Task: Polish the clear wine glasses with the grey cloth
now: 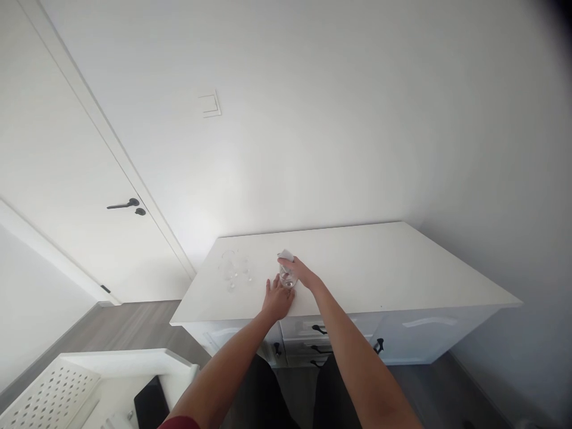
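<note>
A clear drinking glass (pixel 288 279) stands on the white cabinet top in front of me. My left hand (pixel 277 300) is low against its foot, with some fingers spread on the cabinet top and others at the base, steadying it. A white cloth or tissue (pixel 286 255) is bunched at the glass's rim. My right hand (pixel 300 271) grips this white piece from the right side, its fingers closed at the upper part of the glass. To the left stand a few clear stemmed glasses (pixel 228 268), faint against the white surface.
The white cabinet (pixel 357 262) has drawers and doors with black handles (pixel 319 329) below its top. Behind it is a white wall with a switch (pixel 209 103). A door with a dark handle (pixel 129 204) is at left. Lower left, a white unit (pixel 120 357) holds a black flat object (pixel 152 403).
</note>
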Available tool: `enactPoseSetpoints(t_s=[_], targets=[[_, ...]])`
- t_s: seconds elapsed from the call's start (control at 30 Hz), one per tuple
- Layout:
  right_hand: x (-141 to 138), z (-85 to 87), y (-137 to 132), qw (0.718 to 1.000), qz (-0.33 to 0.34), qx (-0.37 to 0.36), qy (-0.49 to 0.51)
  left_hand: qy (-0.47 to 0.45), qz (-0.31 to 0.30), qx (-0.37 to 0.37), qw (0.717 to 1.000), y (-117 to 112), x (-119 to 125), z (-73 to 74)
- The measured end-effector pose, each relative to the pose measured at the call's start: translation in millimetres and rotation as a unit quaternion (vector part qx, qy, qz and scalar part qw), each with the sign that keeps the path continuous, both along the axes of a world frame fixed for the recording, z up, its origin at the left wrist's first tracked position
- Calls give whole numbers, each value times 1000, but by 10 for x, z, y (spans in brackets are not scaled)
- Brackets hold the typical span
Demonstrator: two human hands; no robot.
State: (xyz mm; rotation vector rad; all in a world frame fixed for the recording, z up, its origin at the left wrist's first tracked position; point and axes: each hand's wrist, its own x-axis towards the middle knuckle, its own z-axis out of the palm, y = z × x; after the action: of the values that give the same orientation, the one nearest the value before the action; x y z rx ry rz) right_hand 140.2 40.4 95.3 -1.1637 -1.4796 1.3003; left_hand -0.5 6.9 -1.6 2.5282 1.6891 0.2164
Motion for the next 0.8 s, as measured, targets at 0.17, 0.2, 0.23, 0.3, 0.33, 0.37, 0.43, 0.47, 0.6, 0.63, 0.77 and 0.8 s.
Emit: enactPoseSetpoints(t_s=[0.17,0.2,0.23,0.3,0.33,0.37,0.43,0.47,0.6,0.63,0.77,0.8], targets=[[59,-267,-156,978,76,-72,178,-3,9,-2,1000,27,2,-52],[50,-299,-151,975,59,-83,198,-2,9,-2,1000,30,1,-57],[34,-326,-136,972,40,-92,211,-1,8,-1,1000,33,-1,-60],[-7,-365,-97,969,5,-97,225,5,4,-1,1000,34,-6,-56],[-26,-379,-85,969,-7,-96,228,8,0,-2,1000,34,-8,-51],[-43,-391,-87,969,-13,-89,232,10,-2,-2,1000,34,-10,-46],[-71,-418,-145,969,-32,-52,241,9,-2,1,1000,36,-11,-36],[-84,-436,-201,970,-49,-20,239,8,-2,4,1000,38,-11,-35],[-143,-513,-502,962,-153,216,68,35,-18,8,999,34,-14,-81],[-154,-520,-563,945,-159,285,-15,43,-27,15,999,27,-16,-104],[-151,-435,-609,838,-63,448,-307,54,-23,44,997,-5,-25,-173],[-149,-391,-573,819,-35,455,-348,55,-18,42,997,-10,-27,-171]])
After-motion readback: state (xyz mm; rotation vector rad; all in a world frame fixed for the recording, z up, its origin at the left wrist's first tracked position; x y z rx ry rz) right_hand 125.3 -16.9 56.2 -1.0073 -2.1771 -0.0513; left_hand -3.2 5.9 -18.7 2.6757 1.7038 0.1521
